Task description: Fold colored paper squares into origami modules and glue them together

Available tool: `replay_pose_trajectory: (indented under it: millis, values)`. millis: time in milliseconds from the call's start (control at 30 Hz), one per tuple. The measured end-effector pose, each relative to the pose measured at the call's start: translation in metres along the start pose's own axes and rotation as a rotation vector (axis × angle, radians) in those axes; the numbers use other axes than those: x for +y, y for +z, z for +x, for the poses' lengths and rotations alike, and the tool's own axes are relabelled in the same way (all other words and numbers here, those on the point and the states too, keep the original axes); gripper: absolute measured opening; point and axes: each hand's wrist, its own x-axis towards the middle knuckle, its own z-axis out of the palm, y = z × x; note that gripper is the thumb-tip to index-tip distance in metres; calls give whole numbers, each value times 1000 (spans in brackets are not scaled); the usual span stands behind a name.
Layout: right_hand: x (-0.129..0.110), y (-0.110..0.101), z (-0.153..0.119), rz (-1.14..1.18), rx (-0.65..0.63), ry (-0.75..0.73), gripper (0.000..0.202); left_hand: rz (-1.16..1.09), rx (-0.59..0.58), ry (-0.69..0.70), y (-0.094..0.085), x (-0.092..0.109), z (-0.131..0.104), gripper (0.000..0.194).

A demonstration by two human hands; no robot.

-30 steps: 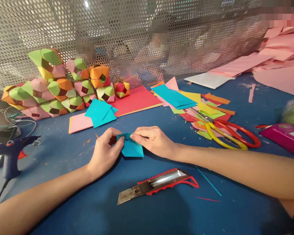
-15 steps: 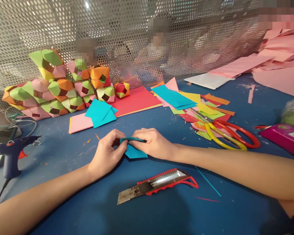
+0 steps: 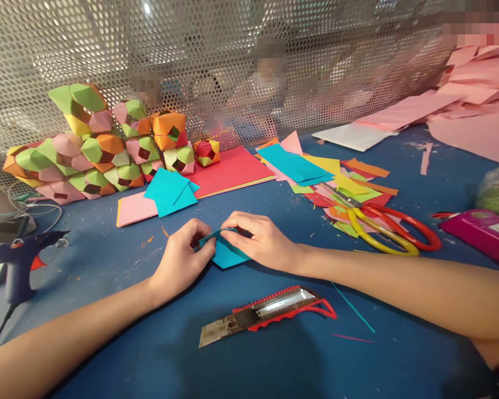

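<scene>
A small blue paper (image 3: 228, 254) with a folded edge lies between my hands, low over the blue table. My left hand (image 3: 186, 252) pinches its left corner between thumb and fingers. My right hand (image 3: 264, 242) grips the upper right part of the paper, its fingers covering that side. In front of them a red utility knife (image 3: 268, 311) rests with its wide blade pointing left. Beyond the left hand, several blue squares (image 3: 170, 191) lie on pink paper (image 3: 135, 209).
Folded paper balls (image 3: 103, 149) are stacked at the back left, near red sheets (image 3: 233, 169). A glue gun (image 3: 20, 260) stands at left. Scissors (image 3: 386, 230) lie beside coloured scraps (image 3: 353, 180) at right. Pink strips (image 3: 474, 94) are heaped behind a magenta box (image 3: 482, 233).
My right hand has shifted slightly up, its fingers at the paper's top edge. The paper has turned a little, with more of its surface showing. My left hand has barely moved.
</scene>
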Motion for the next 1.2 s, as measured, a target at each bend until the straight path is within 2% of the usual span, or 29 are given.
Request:
replay_pose_trajectory:
  millis: [167, 467, 767, 900, 1200]
  values:
    - [3, 1, -1, -31, -28, -71, 9, 10, -94, -58, 1, 0, 2, 4]
    - [4, 2, -1, -59, -57, -135, 18, 28, -114, -42, 0, 1, 3, 6]
    - [0, -1, 0, -11, -34, -68, 17, -19, -47, -69, -1, 0, 2, 3]
    - [2, 0, 0, -11, -37, -54, 20, -19, -76, -87, -1, -2, 4, 4]
    - [2, -1, 0, 0, -74, -57, 22, -49, -57, -109, -1, -2, 5, 4]
